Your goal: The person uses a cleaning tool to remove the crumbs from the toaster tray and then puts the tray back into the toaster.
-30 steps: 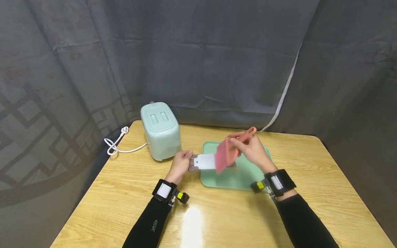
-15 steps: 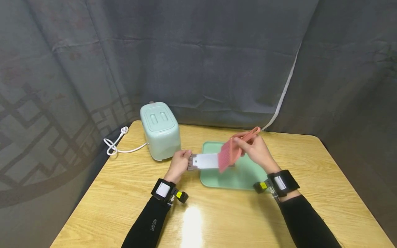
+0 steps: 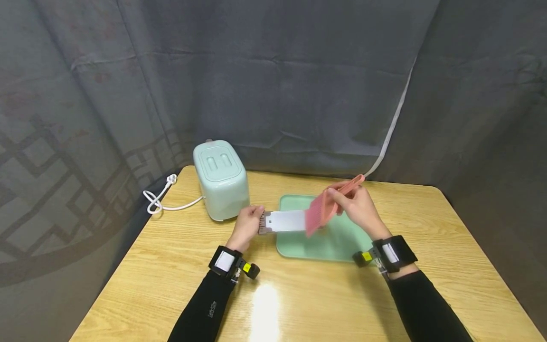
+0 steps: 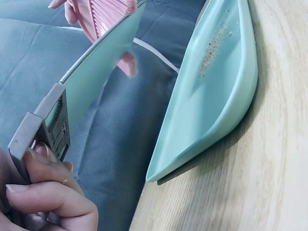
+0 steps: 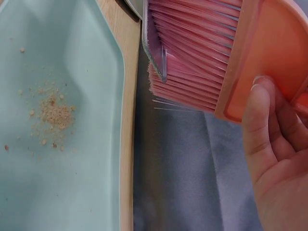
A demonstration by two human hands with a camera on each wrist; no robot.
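My left hand (image 3: 245, 229) grips the grey end of a flat metal crumb tray (image 3: 285, 222), held out level in the head view. A pink brush (image 3: 319, 213) is pinched at its wide head by my right hand (image 3: 357, 210), handle pointing up and right. Its bristles (image 5: 192, 53) straddle the metal tray's far end, bending over the edge in the right wrist view. Below both lies a mint green tray (image 3: 325, 251) on the table. A pile of brown crumbs (image 5: 55, 113) is scattered on its bottom.
A mint toaster (image 3: 225, 190) stands at the back left, close to my left hand. Its white cord (image 3: 181, 207) runs left to a plug (image 3: 172, 179) at the table's edge. A grey curtain (image 3: 273, 85) hangs behind the wooden table (image 3: 205, 285).
My right hand has drawn the brush to the right along the metal crumb tray, baring more of its surface. The left hand has stayed almost still.
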